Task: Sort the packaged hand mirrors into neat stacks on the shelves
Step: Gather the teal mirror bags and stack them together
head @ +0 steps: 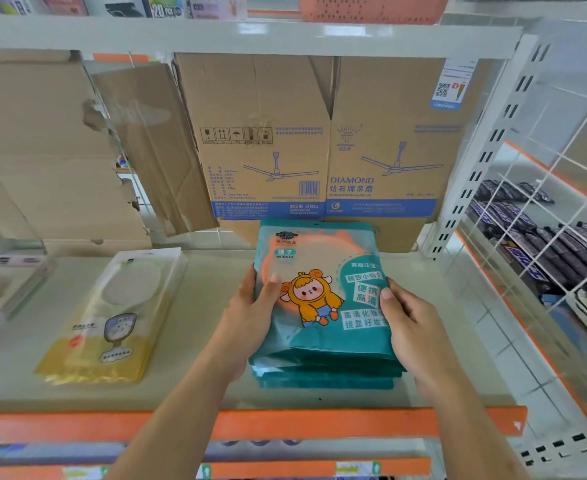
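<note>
A stack of teal packs (323, 374) lies on the shelf (198, 341), near the front edge and a bit right of the middle. The top teal pack (320, 258) has the word MIRROR on it and a drawing of a little sheep kid in a yellow hood. Both hands hold this top pack. The left hand (250, 317) grips its left side, with the thumb pressed on the front and the fingers curled round the edge. The right hand (410, 327) grips its right side the same way, thumb on top and the other fingers hidden under it. I cannot tell if the pack is lifted or lies flat on the ones below. To the left, well apart from the teal ones, a stack of yellow packs (112, 327) lies at a slant, and each clear front shows a round mirror with a handle. At the far left edge more flat packs (4, 292) lie in a blurry pile. Brown boxes (320, 133) with fan drawings stand along the back of the shelf. The front edge has an orange strip (285, 424). Past the wire wall (562, 168) on the right, dark packs (545, 237) lie on the next shelf.
</note>
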### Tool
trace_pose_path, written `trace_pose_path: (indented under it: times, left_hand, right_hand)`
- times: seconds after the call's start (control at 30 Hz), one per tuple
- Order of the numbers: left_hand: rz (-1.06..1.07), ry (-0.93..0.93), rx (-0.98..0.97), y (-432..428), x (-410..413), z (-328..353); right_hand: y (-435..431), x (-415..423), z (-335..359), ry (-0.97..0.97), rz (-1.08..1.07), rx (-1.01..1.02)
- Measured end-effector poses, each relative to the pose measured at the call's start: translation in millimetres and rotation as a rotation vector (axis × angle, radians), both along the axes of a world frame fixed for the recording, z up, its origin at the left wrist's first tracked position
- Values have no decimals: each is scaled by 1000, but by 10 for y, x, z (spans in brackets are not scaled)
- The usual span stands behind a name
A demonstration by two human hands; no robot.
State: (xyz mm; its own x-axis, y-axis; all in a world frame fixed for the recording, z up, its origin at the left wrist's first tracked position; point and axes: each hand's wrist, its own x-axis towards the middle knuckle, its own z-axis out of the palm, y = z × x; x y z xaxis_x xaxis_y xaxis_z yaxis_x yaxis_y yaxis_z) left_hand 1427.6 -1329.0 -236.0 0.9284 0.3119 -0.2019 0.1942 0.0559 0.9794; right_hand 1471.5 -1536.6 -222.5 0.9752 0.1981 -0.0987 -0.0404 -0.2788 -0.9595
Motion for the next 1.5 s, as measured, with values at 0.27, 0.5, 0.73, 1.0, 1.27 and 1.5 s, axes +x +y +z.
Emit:
trace_pose_path:
  times: [0.27,0.5,0.73,1.0,1.27,1.5]
  left_hand:
    - [-59,14,-40,12,-45,40]
    - [61,23,110,-25,-171,76]
    - [105,52,248,-24,-334,103]
    - [101,7,404,83,-551,141]
    - [158,86,732,449,-842,143]
    - [201,112,844,1021,-1182,186]
  right_hand:
    - [26,-37,27,-56,32,-121]
    - [-19,-68,161,-213,-19,-387]
    - [84,-113,201,-310,15,-526]
    - [230,-280,390,-539,-59,-490]
    - [891,-578,384,-723,156,-427]
    - [1581,-911,334,-733,241,-364]
